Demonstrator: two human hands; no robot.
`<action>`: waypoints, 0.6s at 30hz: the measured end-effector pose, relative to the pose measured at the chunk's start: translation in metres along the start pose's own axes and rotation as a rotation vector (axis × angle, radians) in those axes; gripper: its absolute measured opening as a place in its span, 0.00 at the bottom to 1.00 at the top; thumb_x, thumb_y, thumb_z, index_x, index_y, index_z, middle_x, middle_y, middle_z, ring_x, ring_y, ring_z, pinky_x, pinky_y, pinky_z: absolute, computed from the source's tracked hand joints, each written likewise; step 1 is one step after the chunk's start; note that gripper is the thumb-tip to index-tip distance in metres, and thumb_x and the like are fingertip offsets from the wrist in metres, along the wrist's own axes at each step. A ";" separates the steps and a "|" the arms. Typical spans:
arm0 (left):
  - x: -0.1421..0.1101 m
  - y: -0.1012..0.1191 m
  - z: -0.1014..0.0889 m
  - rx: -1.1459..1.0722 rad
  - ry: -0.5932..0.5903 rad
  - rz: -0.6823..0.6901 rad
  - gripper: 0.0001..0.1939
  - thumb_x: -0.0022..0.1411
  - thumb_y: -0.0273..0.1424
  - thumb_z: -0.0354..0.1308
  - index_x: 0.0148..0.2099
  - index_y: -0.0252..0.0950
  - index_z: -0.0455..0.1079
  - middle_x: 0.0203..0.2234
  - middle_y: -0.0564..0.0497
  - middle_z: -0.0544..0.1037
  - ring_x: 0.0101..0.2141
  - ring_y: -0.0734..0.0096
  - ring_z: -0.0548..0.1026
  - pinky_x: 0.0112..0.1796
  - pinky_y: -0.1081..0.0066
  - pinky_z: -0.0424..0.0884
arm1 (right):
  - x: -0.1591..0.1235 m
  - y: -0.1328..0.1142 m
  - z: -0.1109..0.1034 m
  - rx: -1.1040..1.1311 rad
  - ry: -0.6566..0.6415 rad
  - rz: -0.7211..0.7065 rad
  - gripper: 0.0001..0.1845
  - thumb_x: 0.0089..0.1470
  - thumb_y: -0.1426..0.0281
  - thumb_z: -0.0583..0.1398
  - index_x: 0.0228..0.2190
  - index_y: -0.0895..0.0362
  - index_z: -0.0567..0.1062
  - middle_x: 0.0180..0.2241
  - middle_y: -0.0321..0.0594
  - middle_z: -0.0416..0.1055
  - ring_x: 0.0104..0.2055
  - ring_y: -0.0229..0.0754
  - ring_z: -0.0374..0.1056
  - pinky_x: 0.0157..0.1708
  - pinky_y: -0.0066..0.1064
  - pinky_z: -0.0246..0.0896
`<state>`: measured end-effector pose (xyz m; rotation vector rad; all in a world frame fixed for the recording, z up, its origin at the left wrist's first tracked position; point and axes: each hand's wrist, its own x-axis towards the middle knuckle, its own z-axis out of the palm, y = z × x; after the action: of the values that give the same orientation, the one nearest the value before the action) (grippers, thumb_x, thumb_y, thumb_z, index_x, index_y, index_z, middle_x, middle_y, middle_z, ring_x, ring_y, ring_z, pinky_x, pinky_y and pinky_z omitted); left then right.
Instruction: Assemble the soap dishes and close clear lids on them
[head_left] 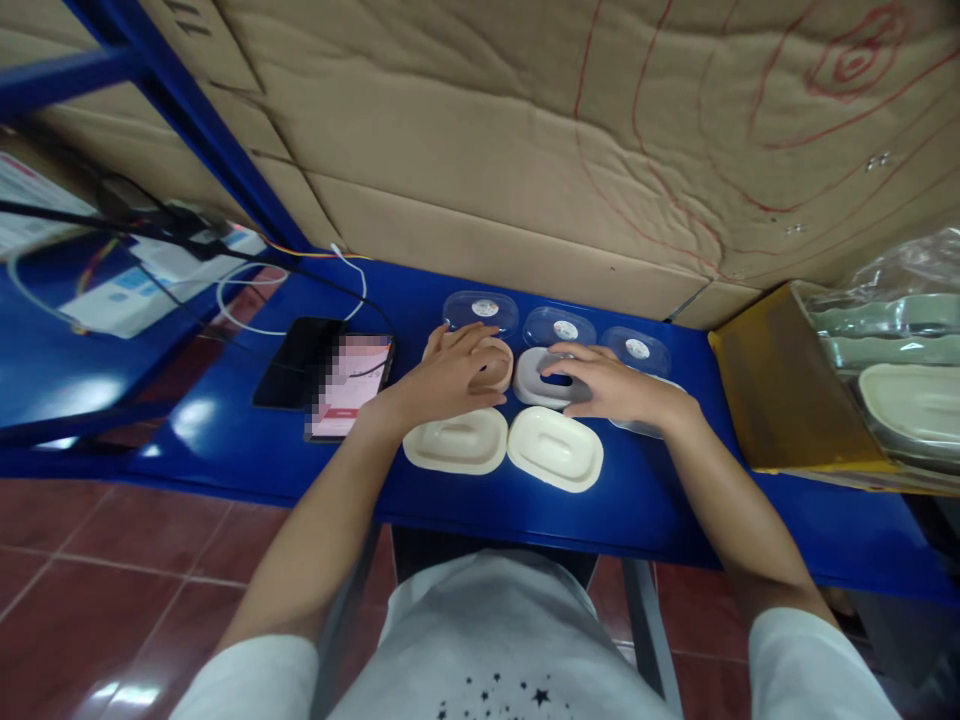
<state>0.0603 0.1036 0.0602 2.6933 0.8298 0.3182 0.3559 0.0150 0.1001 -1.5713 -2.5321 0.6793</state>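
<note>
My left hand [442, 378] curves over a peach-coloured oval piece with an opening in its middle [496, 365], its fingers and thumb around the sides. To the right, a grey oval piece with a dark opening [531, 380] is gripped between the thumb and fingers of my right hand [604, 385]. Nearer to me lie two cream oval trays with raised centres, the left one [456, 445] and the right one [555, 450], side by side. Behind the hands is a row of clear plastic covers with round stickers [480, 312]. Another pale piece is partly hidden under my right wrist.
A phone with a lit screen [352, 385] and a black flat object [289, 365] lie left on the blue table [465, 510]. White and black cables [255, 330] run behind them. A cardboard box [780, 400] with green and cream pieces stands right. Cardboard [465, 150] lines the back.
</note>
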 end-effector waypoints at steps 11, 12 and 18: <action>-0.002 -0.001 0.006 -0.016 0.065 0.047 0.19 0.70 0.42 0.63 0.60 0.46 0.73 0.72 0.43 0.66 0.72 0.42 0.60 0.70 0.33 0.48 | -0.105 0.045 -0.008 0.042 0.085 0.234 0.29 0.57 0.48 0.68 0.57 0.44 0.76 0.70 0.45 0.66 0.74 0.62 0.60 0.70 0.60 0.57; -0.002 0.001 0.006 -0.019 0.074 0.051 0.18 0.70 0.42 0.63 0.60 0.46 0.74 0.71 0.43 0.67 0.72 0.42 0.60 0.70 0.33 0.48 | -0.112 0.048 -0.001 0.045 0.102 0.252 0.29 0.58 0.49 0.68 0.57 0.44 0.75 0.70 0.46 0.65 0.73 0.62 0.60 0.70 0.61 0.57; -0.001 0.012 0.002 0.003 0.081 0.054 0.16 0.70 0.41 0.62 0.57 0.47 0.76 0.70 0.46 0.69 0.71 0.46 0.63 0.71 0.37 0.49 | -0.133 0.045 0.022 -0.014 0.213 0.308 0.28 0.59 0.53 0.68 0.58 0.44 0.72 0.71 0.50 0.62 0.74 0.64 0.59 0.68 0.65 0.56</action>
<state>0.0665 0.0936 0.0623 2.7245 0.7817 0.4417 0.4494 -0.0910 0.0833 -1.9460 -2.1728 0.4890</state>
